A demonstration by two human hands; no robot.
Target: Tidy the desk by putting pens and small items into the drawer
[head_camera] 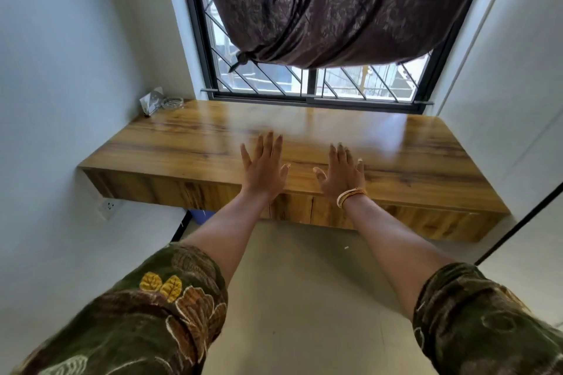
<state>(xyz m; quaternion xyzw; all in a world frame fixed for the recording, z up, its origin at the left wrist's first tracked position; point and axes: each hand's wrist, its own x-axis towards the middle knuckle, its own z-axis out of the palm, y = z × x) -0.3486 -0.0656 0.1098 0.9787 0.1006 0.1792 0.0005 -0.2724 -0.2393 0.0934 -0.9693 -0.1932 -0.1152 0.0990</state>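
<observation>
A wall-mounted wooden desk [189, 143] stretches below the window. Both my arms reach out over its front edge. My left hand [262, 166] is held flat with fingers spread and straight, holding nothing. My right hand [342, 172], with gold bangles on the wrist, is likewise flat with straight fingers and holds nothing. The drawer fronts [307, 211] under the desk top are closed. I see no pens on the desk top. A small white folded item [150, 102] and a clear glass dish [172, 103] sit in the far left corner.
A barred window [259, 82] with a knotted dark curtain [335, 3] stands behind the desk. White walls close in on both sides. A wall socket [107, 207] sits under the desk's left end, next to a blue object [201, 213] on the floor.
</observation>
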